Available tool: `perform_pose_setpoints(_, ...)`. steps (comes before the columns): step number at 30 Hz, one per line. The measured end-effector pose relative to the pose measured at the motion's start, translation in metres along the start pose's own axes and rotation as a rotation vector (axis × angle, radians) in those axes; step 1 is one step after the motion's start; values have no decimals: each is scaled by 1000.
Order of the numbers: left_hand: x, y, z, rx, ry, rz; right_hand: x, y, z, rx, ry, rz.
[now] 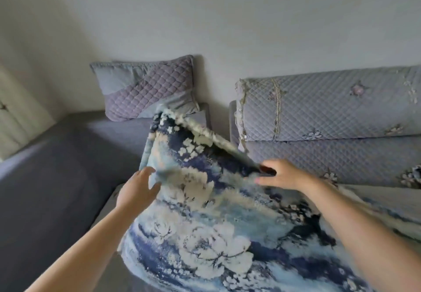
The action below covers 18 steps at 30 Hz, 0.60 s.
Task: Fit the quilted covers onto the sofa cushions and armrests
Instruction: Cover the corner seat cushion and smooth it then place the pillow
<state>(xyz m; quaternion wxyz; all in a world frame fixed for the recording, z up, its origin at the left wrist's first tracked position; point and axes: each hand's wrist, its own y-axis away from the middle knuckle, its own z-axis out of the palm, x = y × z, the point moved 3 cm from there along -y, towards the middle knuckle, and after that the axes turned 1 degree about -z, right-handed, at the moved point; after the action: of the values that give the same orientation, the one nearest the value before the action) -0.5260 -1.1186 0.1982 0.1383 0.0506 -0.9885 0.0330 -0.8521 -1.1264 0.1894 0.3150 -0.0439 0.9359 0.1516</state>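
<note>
- Here the blue floral cover (pixel 205 212) is lifted up off the sofa seat (pixel 68 166), its long axis running from the near right up and away to a raised corner at centre, just in front of the quilted pillow (pixel 148 86).
- The right hand (pixel 280 174) holds the cover's upper edge — thumb on the near face, fingers (pixel 267 170) curled over the far side, it seems, though blur softens the detail.
- The left hand (pixel 139 191) hovers at the cover's left edge with fingers spread wide and gripping nothing; whether the fingertips touch the cloth I cannot tell.
- The bare grey seat lies to the left and beyond; the back cushion (pixel 330 107) on the right already wears a quilted cover.
- Judgement: the left hand is the nearer to the free left edge — the coming move likely turns on it catching that edge so both hands can spread the cover.
</note>
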Motion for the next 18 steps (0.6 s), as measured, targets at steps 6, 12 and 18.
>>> perform_pose_setpoints(6, 41, -2, 25, -233, -278, 452, -2, 0, 81, -260, 247, 15)
perform_pose_setpoints(12, 41, -13, 95, -452, -252, 322, 15, -15, 79, -158, 389, 104)
perform_pose_setpoints(18, 117, -61, 112, -476, -416, 286, 47, -26, 71, 99, 360, 331)
